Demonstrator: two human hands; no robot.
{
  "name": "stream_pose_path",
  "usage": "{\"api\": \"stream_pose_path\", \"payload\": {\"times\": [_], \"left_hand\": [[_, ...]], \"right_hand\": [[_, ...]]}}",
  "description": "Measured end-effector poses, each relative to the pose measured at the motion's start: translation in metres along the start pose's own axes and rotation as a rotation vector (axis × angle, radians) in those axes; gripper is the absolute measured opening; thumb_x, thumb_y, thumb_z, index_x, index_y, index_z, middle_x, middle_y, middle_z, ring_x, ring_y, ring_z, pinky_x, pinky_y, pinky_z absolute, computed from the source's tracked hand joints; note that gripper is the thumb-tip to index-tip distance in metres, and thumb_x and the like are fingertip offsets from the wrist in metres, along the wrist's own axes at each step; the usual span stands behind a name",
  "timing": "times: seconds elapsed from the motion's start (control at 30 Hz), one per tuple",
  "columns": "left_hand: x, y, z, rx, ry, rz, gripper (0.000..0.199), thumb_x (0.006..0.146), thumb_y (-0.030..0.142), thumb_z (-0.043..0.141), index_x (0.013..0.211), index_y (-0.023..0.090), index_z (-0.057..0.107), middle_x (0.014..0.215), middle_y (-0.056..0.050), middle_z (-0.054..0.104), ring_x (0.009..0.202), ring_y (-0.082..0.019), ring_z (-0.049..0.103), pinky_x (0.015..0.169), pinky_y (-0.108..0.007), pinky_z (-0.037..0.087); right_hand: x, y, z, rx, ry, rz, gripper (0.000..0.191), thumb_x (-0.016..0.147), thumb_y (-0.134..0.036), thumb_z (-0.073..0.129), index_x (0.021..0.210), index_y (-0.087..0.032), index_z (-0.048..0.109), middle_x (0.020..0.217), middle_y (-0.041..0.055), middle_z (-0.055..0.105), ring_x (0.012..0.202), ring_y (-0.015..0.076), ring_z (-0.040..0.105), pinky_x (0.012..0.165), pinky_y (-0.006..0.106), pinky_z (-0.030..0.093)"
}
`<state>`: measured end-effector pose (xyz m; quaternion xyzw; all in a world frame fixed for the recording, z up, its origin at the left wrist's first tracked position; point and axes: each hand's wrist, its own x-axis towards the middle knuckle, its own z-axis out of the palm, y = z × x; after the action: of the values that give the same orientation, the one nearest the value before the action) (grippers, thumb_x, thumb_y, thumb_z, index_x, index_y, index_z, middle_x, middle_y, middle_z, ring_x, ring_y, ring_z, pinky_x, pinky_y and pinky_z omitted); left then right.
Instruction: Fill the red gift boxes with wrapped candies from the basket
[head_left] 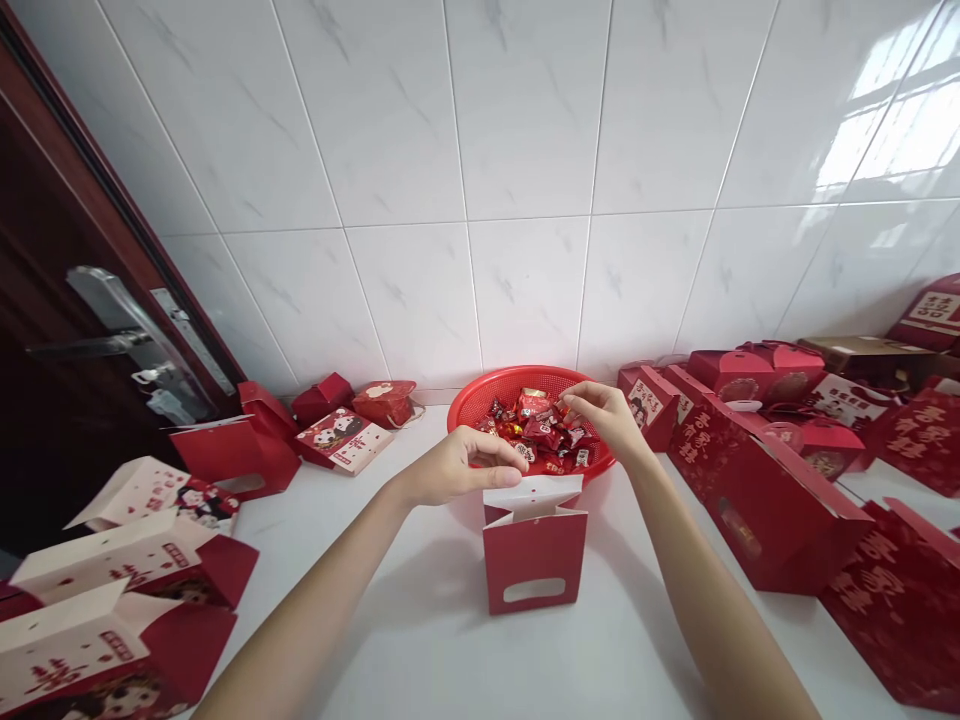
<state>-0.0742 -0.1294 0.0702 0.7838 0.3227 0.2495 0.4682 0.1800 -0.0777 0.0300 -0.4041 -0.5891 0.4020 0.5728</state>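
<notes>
A red paper gift box (534,565) stands upright in front of me, its top unfolded and an oval window low on its front. My left hand (457,465) is at the box's rear top edge, fingers loosely curved with a gap to the thumb; whether it touches the flap I cannot tell. Behind the box is a red plastic basket (469,393) holding several wrapped candies (541,430). Over the basket's right side, my right hand (606,415) has its fingertips pinched together; what is between them is too small to make out.
Open gift boxes (124,560) line the left side, with a flat printed box (345,440) farther back. More red boxes (765,490) crowd the right side. A tiled wall (525,290) rises behind the white table (420,640); a dark door (67,220) is at the left.
</notes>
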Motion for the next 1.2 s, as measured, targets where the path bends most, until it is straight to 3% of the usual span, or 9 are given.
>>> {"api": "stream_pose_path", "payload": {"times": [0.17, 0.33, 0.47, 0.63, 0.7, 0.87, 1.0, 1.13, 1.2], "left_hand": [[0.018, -0.011, -0.018, 0.104, 0.044, -0.002, 0.043, 0.091, 0.055, 0.061, 0.095, 0.015, 0.078, 0.088, -0.008, 0.077, 0.086, -0.022, 0.07, 0.081, -0.032, 0.056], [0.062, -0.046, -0.04, 0.345, 0.174, -0.1, 0.03, 0.085, 0.04, 0.065, 0.098, 0.017, 0.079, 0.108, -0.009, 0.079, 0.099, -0.025, 0.07, 0.09, -0.034, 0.055], [0.109, -0.075, -0.046, 0.642, 0.03, -0.255, 0.025, 0.079, 0.025, 0.066, 0.099, 0.02, 0.079, 0.113, -0.007, 0.079, 0.105, -0.025, 0.07, 0.092, -0.03, 0.052], [0.146, -0.092, -0.042, 0.76, -0.083, -0.377, 0.017, 0.067, 0.017, 0.071, 0.083, 0.021, 0.077, 0.093, -0.006, 0.079, 0.085, -0.026, 0.072, 0.076, -0.03, 0.053], [0.151, -0.096, -0.04, 0.798, -0.097, -0.398, 0.025, 0.068, 0.016, 0.07, 0.092, 0.02, 0.077, 0.102, -0.01, 0.078, 0.089, -0.029, 0.072, 0.076, -0.032, 0.053], [0.149, -0.102, -0.039, 0.837, -0.12, -0.393, 0.066, 0.067, 0.026, 0.076, 0.132, 0.023, 0.063, 0.146, -0.016, 0.058, 0.126, -0.035, 0.061, 0.093, -0.035, 0.053], [0.149, -0.105, -0.038, 0.815, -0.171, -0.376, 0.081, 0.065, 0.034, 0.08, 0.141, 0.028, 0.054, 0.156, -0.013, 0.049, 0.137, -0.036, 0.052, 0.097, -0.035, 0.053], [0.151, -0.107, -0.034, 0.754, -0.165, -0.434, 0.083, 0.059, 0.033, 0.082, 0.137, 0.024, 0.057, 0.141, -0.018, 0.061, 0.101, -0.033, 0.07, 0.069, -0.032, 0.057], [0.151, -0.108, -0.034, 0.733, -0.132, -0.437, 0.076, 0.055, 0.028, 0.082, 0.129, 0.024, 0.063, 0.129, -0.014, 0.068, 0.085, -0.027, 0.071, 0.06, -0.028, 0.053]], "right_hand": [[0.012, 0.024, 0.003, 0.024, 0.063, 0.101, 0.023, 0.064, -0.04, 0.074, 0.073, -0.019, 0.069, 0.068, 0.0032, 0.07, 0.058, 0.0151, 0.062, 0.056, 0.027, 0.052], [0.012, 0.03, 0.003, 0.031, 0.026, 0.229, 0.017, 0.062, -0.03, 0.073, 0.074, -0.018, 0.069, 0.072, 0.0043, 0.073, 0.057, 0.0139, 0.064, 0.05, 0.024, 0.049], [0.009, 0.029, 0.004, 0.008, 0.02, 0.224, 0.014, 0.064, -0.027, 0.073, 0.073, -0.018, 0.068, 0.07, 0.0031, 0.071, 0.054, 0.0133, 0.063, 0.048, 0.023, 0.048], [0.009, 0.032, 0.004, 0.002, 0.011, 0.212, 0.016, 0.064, -0.03, 0.073, 0.073, -0.018, 0.067, 0.071, 0.003, 0.071, 0.054, 0.0136, 0.062, 0.05, 0.025, 0.047], [0.01, 0.033, 0.005, 0.017, 0.027, 0.205, 0.019, 0.065, -0.033, 0.073, 0.075, -0.018, 0.067, 0.073, 0.0034, 0.071, 0.055, 0.014, 0.062, 0.051, 0.026, 0.048], [0.012, 0.032, 0.004, 0.054, 0.109, 0.205, 0.022, 0.064, -0.033, 0.072, 0.08, -0.019, 0.066, 0.074, 0.0035, 0.069, 0.059, 0.0149, 0.063, 0.053, 0.027, 0.05], [0.013, 0.032, 0.003, 0.056, 0.129, 0.215, 0.021, 0.064, -0.032, 0.07, 0.08, -0.019, 0.066, 0.073, 0.0032, 0.069, 0.059, 0.0145, 0.063, 0.054, 0.026, 0.051], [0.012, 0.032, 0.003, 0.054, 0.118, 0.19, 0.022, 0.065, -0.035, 0.072, 0.08, -0.02, 0.067, 0.07, 0.0027, 0.069, 0.059, 0.0157, 0.063, 0.054, 0.028, 0.052], [0.012, 0.032, 0.003, 0.048, 0.113, 0.187, 0.021, 0.065, -0.035, 0.072, 0.079, -0.02, 0.067, 0.071, 0.0027, 0.069, 0.06, 0.0161, 0.063, 0.054, 0.028, 0.053]]}}
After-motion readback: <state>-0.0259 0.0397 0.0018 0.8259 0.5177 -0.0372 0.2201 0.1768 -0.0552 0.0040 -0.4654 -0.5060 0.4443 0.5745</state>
